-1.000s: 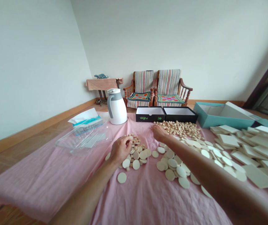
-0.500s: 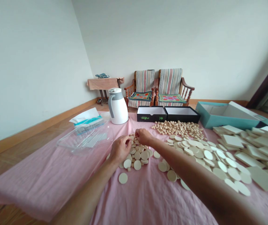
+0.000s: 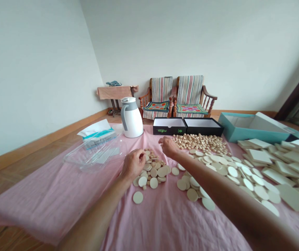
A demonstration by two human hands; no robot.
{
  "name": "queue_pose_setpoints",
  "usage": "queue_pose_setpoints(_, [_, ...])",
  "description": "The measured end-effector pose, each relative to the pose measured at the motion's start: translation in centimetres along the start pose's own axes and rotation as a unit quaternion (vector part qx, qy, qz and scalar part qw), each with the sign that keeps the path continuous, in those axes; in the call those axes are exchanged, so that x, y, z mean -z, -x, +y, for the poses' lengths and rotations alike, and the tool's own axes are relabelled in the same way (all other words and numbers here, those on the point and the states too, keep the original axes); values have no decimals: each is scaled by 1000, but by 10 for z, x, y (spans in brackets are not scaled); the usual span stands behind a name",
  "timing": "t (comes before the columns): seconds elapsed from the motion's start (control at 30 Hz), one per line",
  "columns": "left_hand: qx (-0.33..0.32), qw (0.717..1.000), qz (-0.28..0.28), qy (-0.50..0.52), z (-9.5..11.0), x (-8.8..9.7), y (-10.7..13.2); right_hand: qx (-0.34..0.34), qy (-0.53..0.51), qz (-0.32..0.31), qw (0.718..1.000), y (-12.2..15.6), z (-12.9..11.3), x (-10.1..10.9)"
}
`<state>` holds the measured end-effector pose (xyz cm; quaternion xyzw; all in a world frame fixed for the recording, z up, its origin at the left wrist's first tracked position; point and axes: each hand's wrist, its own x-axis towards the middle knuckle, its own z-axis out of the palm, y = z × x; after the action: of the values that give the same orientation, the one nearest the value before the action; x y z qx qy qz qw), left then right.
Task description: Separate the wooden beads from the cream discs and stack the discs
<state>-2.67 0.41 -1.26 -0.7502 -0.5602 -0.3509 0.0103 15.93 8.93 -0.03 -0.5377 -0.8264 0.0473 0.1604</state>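
My left hand (image 3: 133, 163) is closed, its thumb and fingers pressed together at the left edge of a small mixed pile. Anything in its pinch is too small or hidden to name. That pile holds pale wooden discs (image 3: 162, 171) and small wooden beads (image 3: 152, 153). My right hand (image 3: 168, 146) hovers between this pile and a larger heap of wooden beads (image 3: 201, 143). Its fingers are bent and drawn together; what they hold, if anything, does not show. Under my right forearm spreads a big heap of wooden discs (image 3: 232, 172). One disc (image 3: 138, 197) lies alone nearer to me.
Two black boxes (image 3: 169, 130) stand behind the beads, beside a teal box (image 3: 228, 127). Square wooden boards (image 3: 293, 197) are heaped at right. A white jug (image 3: 133, 120), a clear plastic tray (image 3: 86, 162) and a tissue pack (image 3: 99, 134) stand at left on pink cloth (image 3: 160, 223).
My right hand has moved right, away from my left hand and the mixed pile, toward the bead heap. My left hand has stayed nearly in place, still pinched.
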Motion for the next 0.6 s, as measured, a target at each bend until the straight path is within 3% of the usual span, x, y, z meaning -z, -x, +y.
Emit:
queue_pose_setpoints(0.13, [6,1000,-3,4,3,2,0,70,-25,-42,996,-8,-29,-13])
queue_pose_setpoints(0.3, [15,1000,-10,0,6,6,1,62,-23,-78,995,-20,-46,-29])
queue_pose_setpoints(0.43, [17,1000,-16,-1,4,4,1,22,-17,-66,997,-22,-41,-30])
queue_pose_setpoints(0.6, [-1,1000,-25,12,3,1,1,-44,-3,12,999,-15,-12,-10])
